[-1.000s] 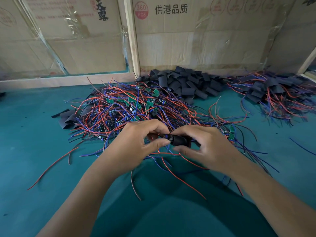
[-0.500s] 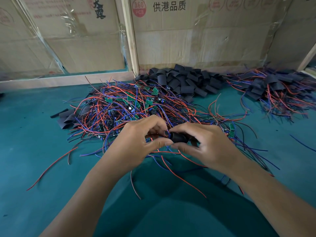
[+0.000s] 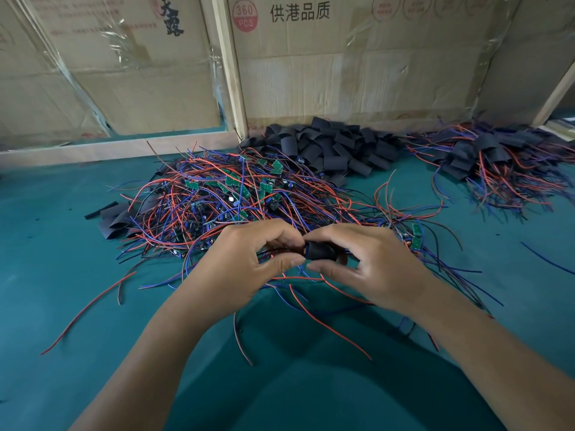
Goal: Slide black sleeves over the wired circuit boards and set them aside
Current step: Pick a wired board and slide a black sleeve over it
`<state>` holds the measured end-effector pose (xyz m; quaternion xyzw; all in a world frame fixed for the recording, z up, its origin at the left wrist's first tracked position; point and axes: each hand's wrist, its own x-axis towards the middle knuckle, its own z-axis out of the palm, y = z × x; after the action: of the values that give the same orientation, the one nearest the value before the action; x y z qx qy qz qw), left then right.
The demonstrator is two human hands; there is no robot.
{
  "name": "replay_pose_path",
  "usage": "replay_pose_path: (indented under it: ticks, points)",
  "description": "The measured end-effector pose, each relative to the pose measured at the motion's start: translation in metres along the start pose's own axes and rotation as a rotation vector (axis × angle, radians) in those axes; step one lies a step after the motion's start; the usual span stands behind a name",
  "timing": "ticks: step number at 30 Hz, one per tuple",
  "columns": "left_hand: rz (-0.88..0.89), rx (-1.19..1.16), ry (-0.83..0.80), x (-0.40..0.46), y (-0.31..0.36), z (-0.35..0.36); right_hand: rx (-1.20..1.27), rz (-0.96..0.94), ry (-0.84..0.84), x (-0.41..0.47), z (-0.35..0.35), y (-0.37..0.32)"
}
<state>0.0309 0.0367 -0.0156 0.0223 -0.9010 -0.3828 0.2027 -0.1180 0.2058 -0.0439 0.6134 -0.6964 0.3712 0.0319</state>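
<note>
A black sleeve (image 3: 322, 251) is held between both hands above the teal table (image 3: 62, 275). My right hand (image 3: 370, 262) pinches the sleeve between thumb and fingers. My left hand (image 3: 245, 262) pinches the wired board at the sleeve's left mouth; the board itself is mostly hidden by fingers and sleeve. Red and blue wires (image 3: 311, 293) trail down from the held piece. Behind the hands lies a big tangle of wired green circuit boards (image 3: 230, 194). A heap of empty black sleeves (image 3: 336, 147) sits at the back.
At the back right lies a pile of sleeved boards (image 3: 491, 163) with wires. A few flat sleeves (image 3: 115, 219) lie left of the tangle. Cardboard boxes (image 3: 342, 57) and a wooden frame (image 3: 230, 73) wall off the back. A loose blue wire (image 3: 547, 256) lies at right.
Both hands stay together on the sleeve and board. The left thumb has closed in against the sleeve's left mouth; the piece has hardly shifted.
</note>
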Motion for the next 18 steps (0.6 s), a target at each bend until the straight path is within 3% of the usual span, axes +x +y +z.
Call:
replay_pose_path:
  ticks: [18]
  points:
    - [0.227, 0.231, 0.003, -0.0009, 0.0047, -0.0024, -0.012, -0.007, -0.036, -0.0008, -0.0021, -0.0057]
